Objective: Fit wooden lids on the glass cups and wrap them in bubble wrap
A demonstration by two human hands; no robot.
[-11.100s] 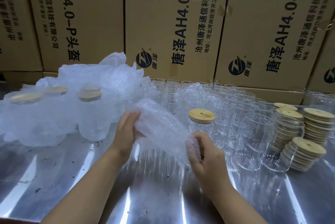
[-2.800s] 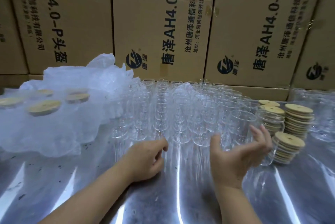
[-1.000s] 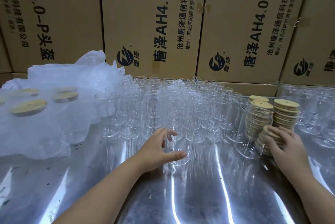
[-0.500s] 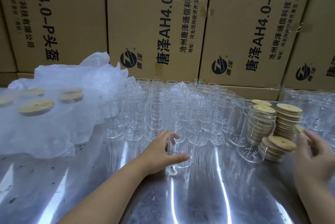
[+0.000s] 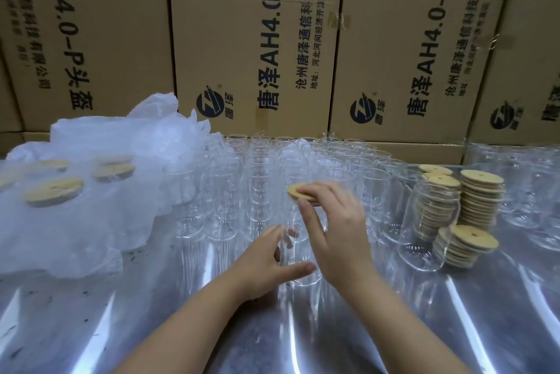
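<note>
Half a second ago the right hand [image 5: 335, 231] was over by the lid stacks [image 5: 480, 201]; now it has come across to the glass cup [image 5: 295, 252] at the front of the group, carrying one wooden lid [image 5: 295, 191]. It pinches that lid between fingers laid on top and the thumb beneath, holding it slightly tilted at the cup's mouth. The left hand [image 5: 266, 264] still grips the cup low down, thumb in front and fingers curled behind the glass. The lid stacks stand to the cup's right, the other cups [image 5: 257, 179] just behind it, and the bubble wrap [image 5: 106, 222] is heaped to its left.
</note>
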